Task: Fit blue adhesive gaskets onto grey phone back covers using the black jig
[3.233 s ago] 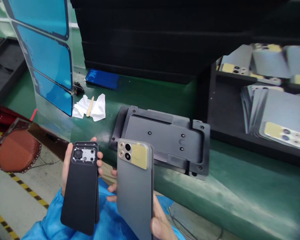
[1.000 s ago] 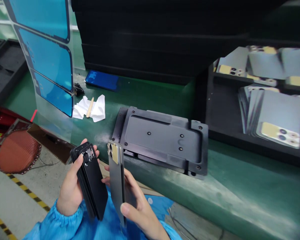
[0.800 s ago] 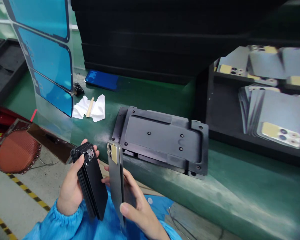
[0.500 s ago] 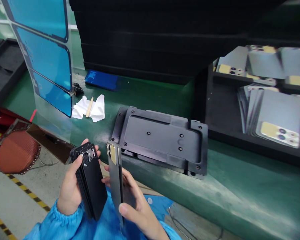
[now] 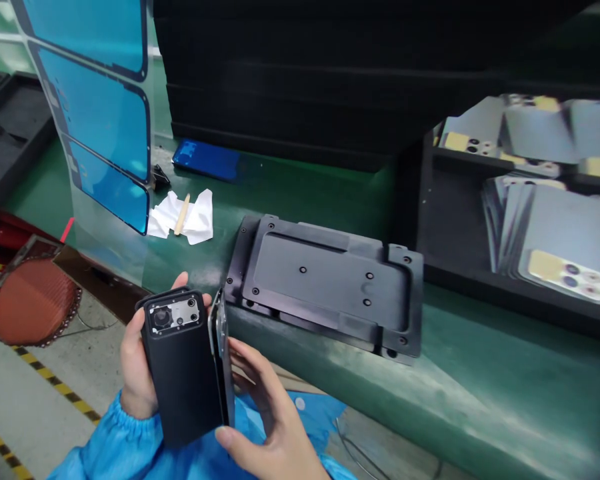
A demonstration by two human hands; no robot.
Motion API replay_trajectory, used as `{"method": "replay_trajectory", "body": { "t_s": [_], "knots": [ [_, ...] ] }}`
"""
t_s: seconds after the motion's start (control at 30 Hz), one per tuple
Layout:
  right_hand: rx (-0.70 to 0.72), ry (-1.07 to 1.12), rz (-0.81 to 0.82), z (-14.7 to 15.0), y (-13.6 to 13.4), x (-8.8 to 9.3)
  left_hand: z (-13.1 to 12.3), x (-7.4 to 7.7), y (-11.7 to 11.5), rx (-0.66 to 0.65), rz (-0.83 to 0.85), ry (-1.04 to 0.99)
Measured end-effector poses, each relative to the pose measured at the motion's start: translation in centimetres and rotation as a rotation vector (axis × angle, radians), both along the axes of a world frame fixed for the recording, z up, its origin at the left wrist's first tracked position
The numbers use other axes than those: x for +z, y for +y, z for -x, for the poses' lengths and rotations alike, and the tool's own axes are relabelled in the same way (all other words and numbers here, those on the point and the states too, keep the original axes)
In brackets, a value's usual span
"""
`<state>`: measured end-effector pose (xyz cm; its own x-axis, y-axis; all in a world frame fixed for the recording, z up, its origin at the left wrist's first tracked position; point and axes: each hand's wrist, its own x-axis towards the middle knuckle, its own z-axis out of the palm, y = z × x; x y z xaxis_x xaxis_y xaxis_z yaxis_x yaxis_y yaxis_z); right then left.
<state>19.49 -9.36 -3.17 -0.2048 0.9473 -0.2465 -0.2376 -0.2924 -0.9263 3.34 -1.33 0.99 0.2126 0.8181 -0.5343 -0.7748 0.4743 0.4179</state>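
My left hand (image 5: 137,363) is closed round a stack of black phone back covers (image 5: 183,387), held upright. The top cover faces me, with its camera plate at the upper end. My right hand (image 5: 275,407) grips a thin phone back cover (image 5: 225,367), seen almost edge-on; whether it is one or more I cannot tell. It stands against or very near the right edge of the stack. Beyond my hands, a dark fixture (image 5: 330,273) with a phone-shaped recess lies on the green bench (image 5: 480,373).
Right, a black tray (image 5: 455,220) holds several grey phone back covers (image 5: 565,227). Left hangs a clear sheet of blue adhesive films (image 5: 100,113). Behind lie a wooden stick (image 5: 182,215) on white paper (image 5: 200,217) and a blue-filmed panel (image 5: 207,160). Black trays (image 5: 280,87) are stacked at the back.
The stack in my left hand has turned its face more toward me. My right hand has swung its cover left, from slightly apart to the stack's edge. The view has shifted slightly.
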Motion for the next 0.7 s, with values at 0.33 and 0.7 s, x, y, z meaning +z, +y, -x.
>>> {"method": "replay_trajectory", "body": {
  "t_s": [0.33, 0.7],
  "knots": [
    [0.104, -0.248, -0.012, 2.3, -0.4, 0.0, -0.8, 0.0, -1.3, 0.022, -0.062, 0.276],
    [0.127, 0.225, 0.066, -1.6, -0.3, 0.3, 0.6, -0.4, 0.0, 0.015, 0.154, -0.074]
  ]
}}
